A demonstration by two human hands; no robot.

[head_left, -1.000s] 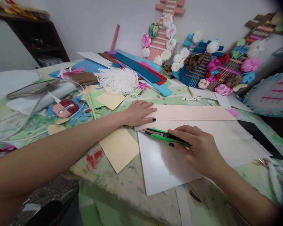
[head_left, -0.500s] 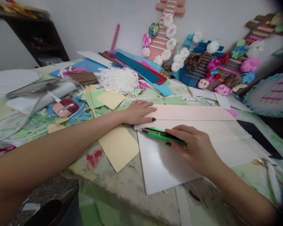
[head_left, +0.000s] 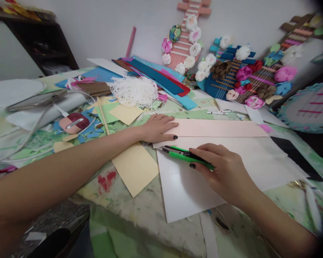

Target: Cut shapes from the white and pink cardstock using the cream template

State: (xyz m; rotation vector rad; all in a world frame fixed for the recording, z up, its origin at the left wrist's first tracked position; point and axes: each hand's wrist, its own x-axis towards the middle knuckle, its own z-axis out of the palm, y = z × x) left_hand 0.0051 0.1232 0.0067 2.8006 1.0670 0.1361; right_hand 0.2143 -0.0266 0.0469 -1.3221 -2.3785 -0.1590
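Observation:
My left hand (head_left: 158,129) lies flat with fingers apart, pressing on the left end of a pale pink paper strip (head_left: 220,128). Below that strip spreads white paper (head_left: 247,157), over a glossy white board (head_left: 183,193). My right hand (head_left: 220,166) grips a green and black utility knife (head_left: 180,153). The knife's tip points left, near the left edge of the white paper and just under my left thumb. A cream paper piece (head_left: 136,170) sits left of the board, partly beneath my left forearm.
Behind lie a heap of white string (head_left: 136,91) and stacked coloured sheets (head_left: 156,77). Paper guitars with flowers (head_left: 190,46) lean on the wall. A pink and red case (head_left: 74,123) with a white cable is at left. A black sheet (head_left: 296,157) lies at right.
Almost nothing differs. My right hand and the knife have shifted very slightly to the right; my left hand stays in place on the pink strip.

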